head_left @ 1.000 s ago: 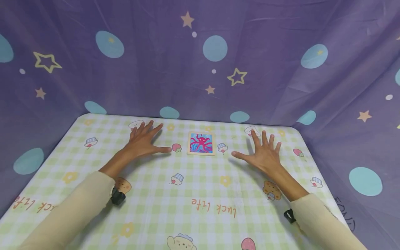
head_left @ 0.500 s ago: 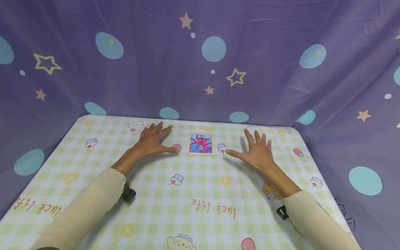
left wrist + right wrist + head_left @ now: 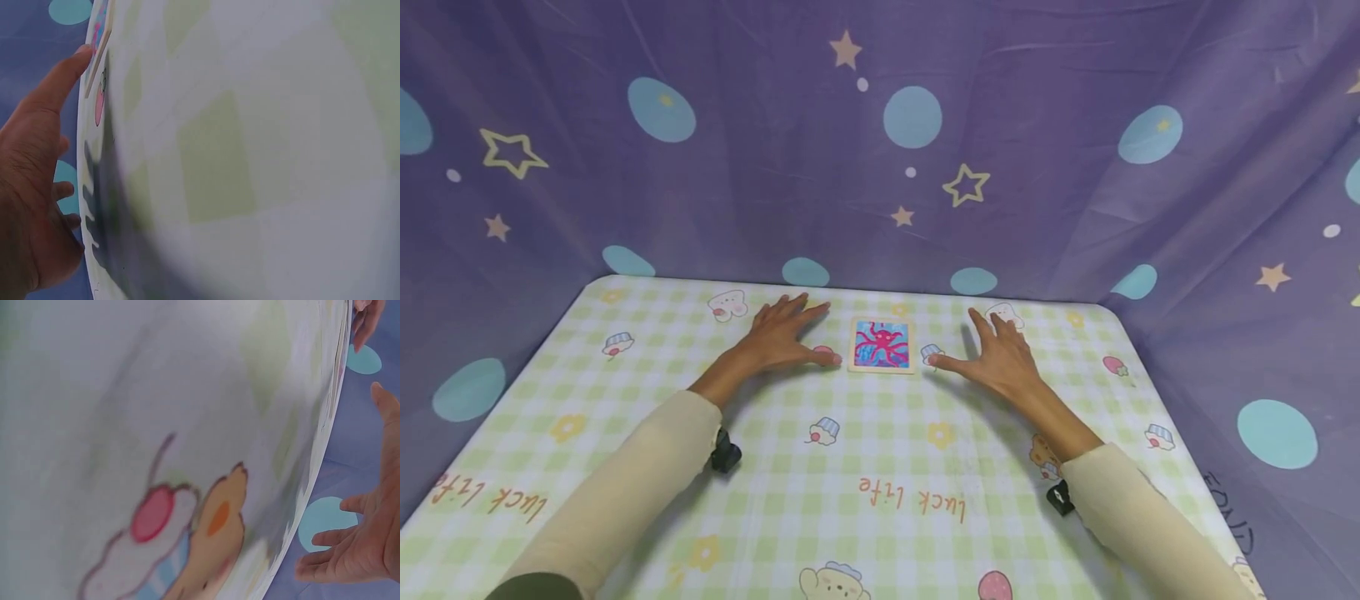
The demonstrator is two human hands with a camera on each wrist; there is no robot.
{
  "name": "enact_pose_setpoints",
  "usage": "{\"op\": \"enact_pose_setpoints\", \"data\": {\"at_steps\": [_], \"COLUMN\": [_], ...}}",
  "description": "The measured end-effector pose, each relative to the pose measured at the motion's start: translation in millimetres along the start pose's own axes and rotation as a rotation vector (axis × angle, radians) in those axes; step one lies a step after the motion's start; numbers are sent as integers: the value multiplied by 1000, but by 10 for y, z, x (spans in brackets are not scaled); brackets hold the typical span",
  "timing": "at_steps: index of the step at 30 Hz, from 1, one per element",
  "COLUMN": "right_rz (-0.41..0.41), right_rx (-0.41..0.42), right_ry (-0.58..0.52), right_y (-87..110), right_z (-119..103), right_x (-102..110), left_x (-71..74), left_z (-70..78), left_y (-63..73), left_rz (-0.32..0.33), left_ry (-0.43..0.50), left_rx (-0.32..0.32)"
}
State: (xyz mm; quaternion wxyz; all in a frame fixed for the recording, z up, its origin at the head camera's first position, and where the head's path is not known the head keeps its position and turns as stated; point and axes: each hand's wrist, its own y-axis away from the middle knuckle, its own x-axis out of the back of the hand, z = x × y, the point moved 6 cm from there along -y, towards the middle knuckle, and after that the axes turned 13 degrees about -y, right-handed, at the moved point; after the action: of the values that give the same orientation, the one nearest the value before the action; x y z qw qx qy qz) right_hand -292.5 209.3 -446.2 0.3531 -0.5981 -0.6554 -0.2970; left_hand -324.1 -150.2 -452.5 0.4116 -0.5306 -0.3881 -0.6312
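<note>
A square picture tile (image 3: 882, 345) with a pink octopus on blue and a pale wooden border lies flat on the table, in the head view's middle. My left hand (image 3: 778, 337) is just left of it, fingers spread, thumb pointing at its left edge. On the other side my right hand (image 3: 1000, 358) mirrors this, its thumb a short way off the right edge. Neither hand holds anything. In the left wrist view the tile (image 3: 100, 47) shows edge-on past the left thumb. The right wrist view shows the right hand (image 3: 369, 531) with fingers apart above the cloth.
A green and white checked tablecloth (image 3: 895, 467) with printed cupcakes, flowers and lettering covers the table. Purple fabric (image 3: 820, 150) with stars and blue dots hangs behind and along both sides. Black wrist straps (image 3: 726, 452) sit at both sleeve cuffs.
Both hands have moved inward from the two sides, the left hand to the right and the right hand to the left, narrowing the gaps to the tile. The tile stays in place.
</note>
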Motion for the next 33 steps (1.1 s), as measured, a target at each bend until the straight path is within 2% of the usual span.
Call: {"op": "enact_pose_setpoints", "data": {"at_steps": [5, 22, 33], "right_rz": [-29, -31, -56], "right_rx": [8, 74, 110], "right_ry": [-8, -57, -86], "right_y": [-50, -207, -263], "right_z": [-66, -253, -343], "right_x": [-51, -157, -220], "left_x": [-28, -92, -133], "left_z": [34, 111, 124], "left_y": [-66, -184, -181], "left_rz": [-12, -60, -79], "left_ry": [-8, -2, -23], "left_rx": [-31, -137, -138]}}
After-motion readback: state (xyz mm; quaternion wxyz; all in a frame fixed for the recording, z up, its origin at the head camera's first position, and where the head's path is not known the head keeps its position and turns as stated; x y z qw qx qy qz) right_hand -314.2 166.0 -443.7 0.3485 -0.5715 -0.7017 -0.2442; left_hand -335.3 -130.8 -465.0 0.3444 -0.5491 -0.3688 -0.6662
